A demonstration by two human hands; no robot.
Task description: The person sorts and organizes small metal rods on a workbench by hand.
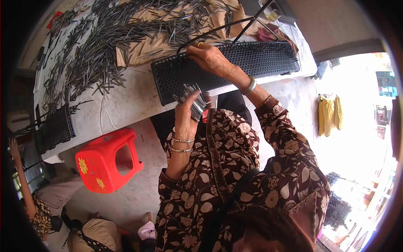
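Observation:
My left hand (184,113) is closed round a bundle of thin grey strips (196,100), their ends fanning out above the thumb. In front of me a long black perforated metal panel (252,61) lies along the table edge, with bent black rods (210,30) rising from its far side. My right hand (212,60) rests over the panel's far left part, its fingertips pinched together at the far edge near a rod. What those fingertips hold, if anything, is hidden.
Loose dark strips (100,54) are heaped over the white-covered table (126,98) and brown paper (140,52). A red plastic stool (94,161) stands below the table, left of me. At the left, another person's arm (23,180) reaches toward a second perforated black piece (56,130).

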